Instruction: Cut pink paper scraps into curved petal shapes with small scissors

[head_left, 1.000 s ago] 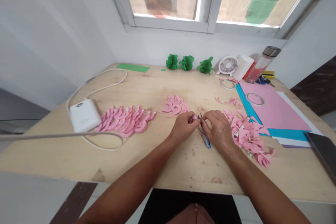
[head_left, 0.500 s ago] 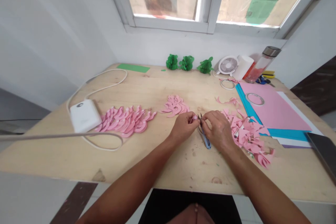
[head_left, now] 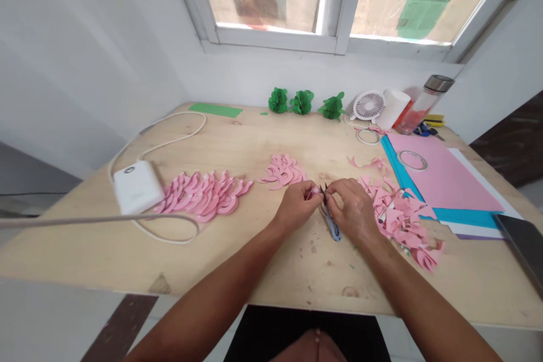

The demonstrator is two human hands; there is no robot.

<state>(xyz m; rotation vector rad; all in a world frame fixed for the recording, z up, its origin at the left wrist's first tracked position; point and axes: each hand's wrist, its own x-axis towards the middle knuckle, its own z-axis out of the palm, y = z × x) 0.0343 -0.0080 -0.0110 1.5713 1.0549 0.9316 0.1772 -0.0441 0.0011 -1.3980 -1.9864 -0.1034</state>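
Close together above the table, my left hand (head_left: 297,203) and my right hand (head_left: 350,203) meet at the fingertips. My left thumb and fingers pinch a small pink paper piece (head_left: 314,190). The right fingers are also pressed together, but what they hold is hidden. Thread snips with a blue handle (head_left: 333,227) lie between the hands, blades pointing away; I cannot tell whether the fingers touch them. A small pile of curved pink paper cut-outs (head_left: 283,171) is just beyond my left hand. Beside my right wrist sits a heap of pink paper scraps (head_left: 401,218).
Rows of layered pink paper curves (head_left: 206,195) lie left, touching a white power bank (head_left: 136,185) with a cable. Green paper ornaments (head_left: 302,102), a small fan (head_left: 369,106) and a bottle (head_left: 424,104) stand at the back. Coloured sheets (head_left: 445,181) and a phone (head_left: 521,246) lie right.
Almost nothing differs. My fingers stay pinched in the same place between the piles, with only a very slight shift.
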